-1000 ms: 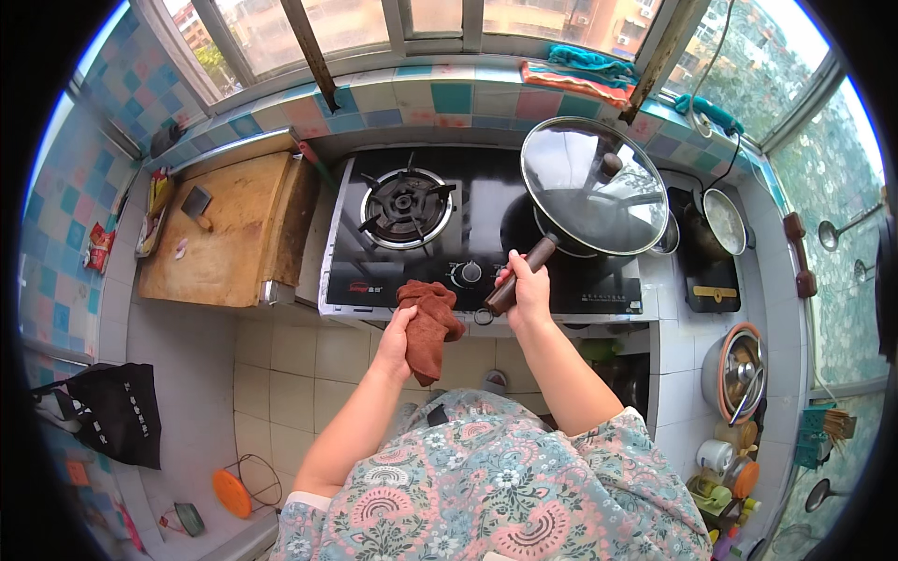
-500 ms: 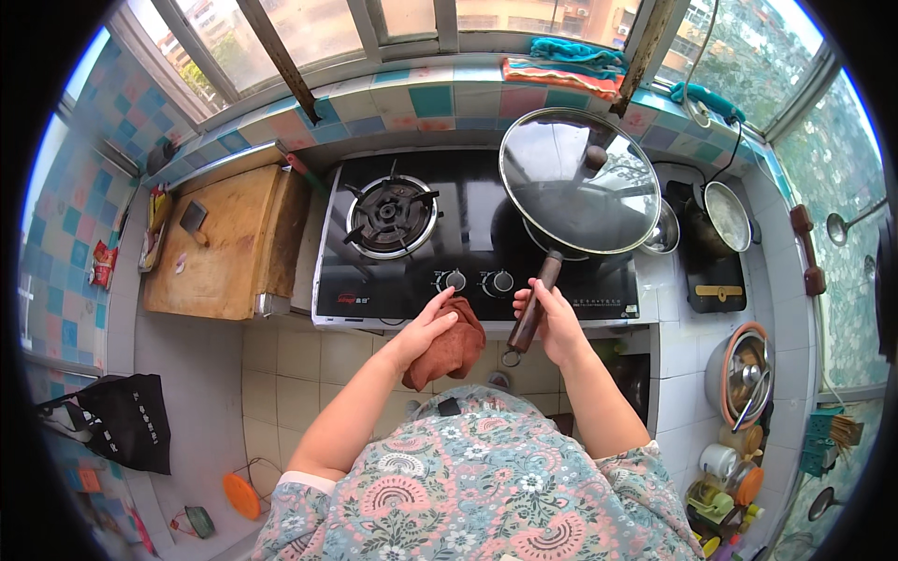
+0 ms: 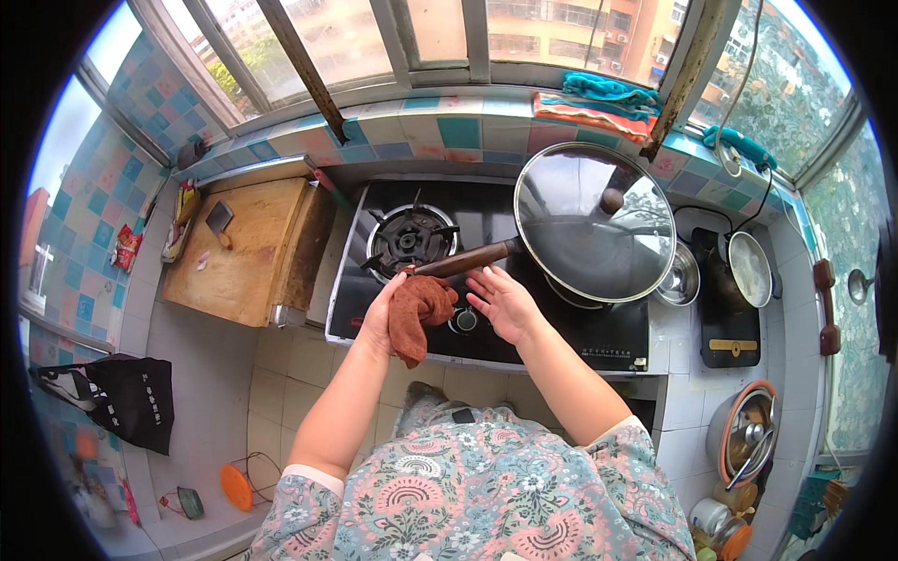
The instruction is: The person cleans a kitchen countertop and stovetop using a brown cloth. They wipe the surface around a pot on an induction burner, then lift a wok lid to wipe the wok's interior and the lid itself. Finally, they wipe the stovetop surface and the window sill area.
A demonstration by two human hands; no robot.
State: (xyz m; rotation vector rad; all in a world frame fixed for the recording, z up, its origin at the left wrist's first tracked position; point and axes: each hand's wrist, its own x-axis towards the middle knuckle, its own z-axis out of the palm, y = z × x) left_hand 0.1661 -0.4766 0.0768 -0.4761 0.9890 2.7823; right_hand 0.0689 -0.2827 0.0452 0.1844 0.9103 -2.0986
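A wok with a glass lid (image 3: 571, 234) sits over the right burner. Its long dark wooden handle (image 3: 472, 258) points left across the stove. My left hand (image 3: 376, 323) is closed on a reddish-brown cloth (image 3: 418, 309), at the free end of the handle. Whether the fingers also grip the handle end is hidden by the cloth. Just below the middle of the handle, my right hand (image 3: 506, 307) is open, fingers apart and holding nothing. A stove knob (image 3: 463, 321) shows between the two hands.
Left of the black gas stove (image 3: 599, 337) lies a wooden cutting board (image 3: 238, 248) with a cleaver (image 3: 220, 217). At right are a metal bowl (image 3: 680, 278), a small pot (image 3: 750, 268) by a black cooktop (image 3: 730, 329), and a lidded pot (image 3: 745, 435). Folded towels (image 3: 599, 101) lie on the sill.
The wok handle has swung from pointing toward me to pointing left. My right hand has let go of it. My left hand has moved forward with the cloth to the handle's end.
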